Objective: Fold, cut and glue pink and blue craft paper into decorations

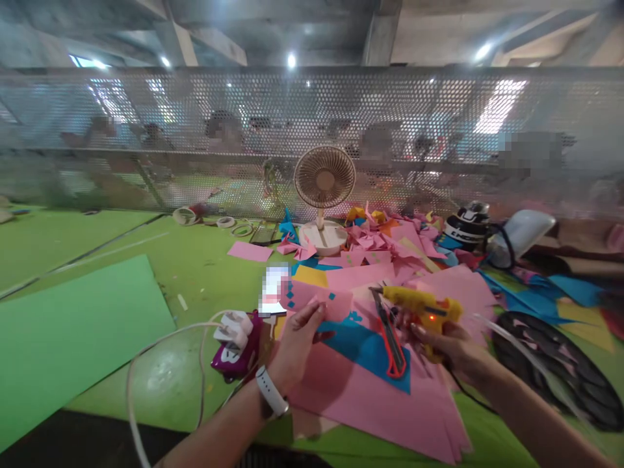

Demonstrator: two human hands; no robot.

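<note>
My right hand is wrapped round a yellow hot glue gun with a small red light glowing on its side. The gun's nozzle points left. Finger and thumb of my left hand pinch the lower edge of a pink paper strip with small blue diamond shapes on it. Between the hands lies a red-and-black utility knife, on a blue paper sheet. Larger pink sheets are spread beneath. Small blue cut-outs lie by the blue sheet's upper edge.
A small fan stands at the back beside a heap of pink scraps. Left are a phone, a white plug with its cable, a purple pouch and a green sheet. A black ribbed round object lies right.
</note>
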